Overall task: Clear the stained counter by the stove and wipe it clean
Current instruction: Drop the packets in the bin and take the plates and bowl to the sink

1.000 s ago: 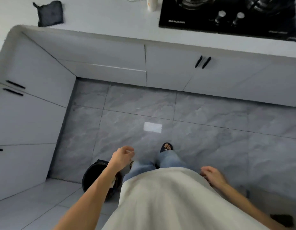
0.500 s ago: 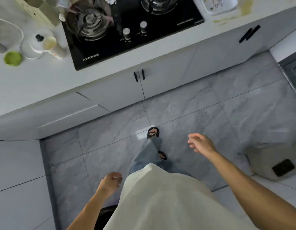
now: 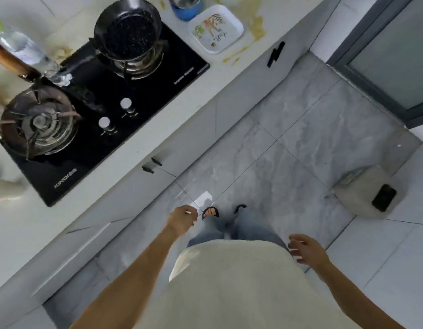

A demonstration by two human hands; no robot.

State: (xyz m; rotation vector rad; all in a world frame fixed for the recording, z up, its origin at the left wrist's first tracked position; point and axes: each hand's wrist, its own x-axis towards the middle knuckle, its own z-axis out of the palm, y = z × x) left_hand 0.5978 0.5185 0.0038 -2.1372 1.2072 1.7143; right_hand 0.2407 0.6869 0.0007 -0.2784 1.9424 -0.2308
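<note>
The white counter [image 3: 232, 74] runs along the top, with yellowish stains [image 3: 255, 27] to the right of the black stove [image 3: 115, 110]. A white square plate [image 3: 216, 29] with a picture lies on the stained part, and a blue cup [image 3: 185, 7] stands behind it. My left hand [image 3: 182, 219] hangs low over the floor, fingers loosely curled, holding nothing. My right hand [image 3: 305, 249] is at my right hip, fingers apart and empty. Both hands are far from the counter.
A dark pot [image 3: 127, 32] sits on the right burner. A clear bottle [image 3: 23, 53] and a wooden handle [image 3: 11, 61] lie left of it. A grey box with a black phone [image 3: 383, 198] stands on the tiled floor at right. A dark door frame [image 3: 372, 74] is at upper right.
The view has swung right along the counter, so the stained area and plate are nearer. My left hand rose forward; my right hand dropped back to my hip.
</note>
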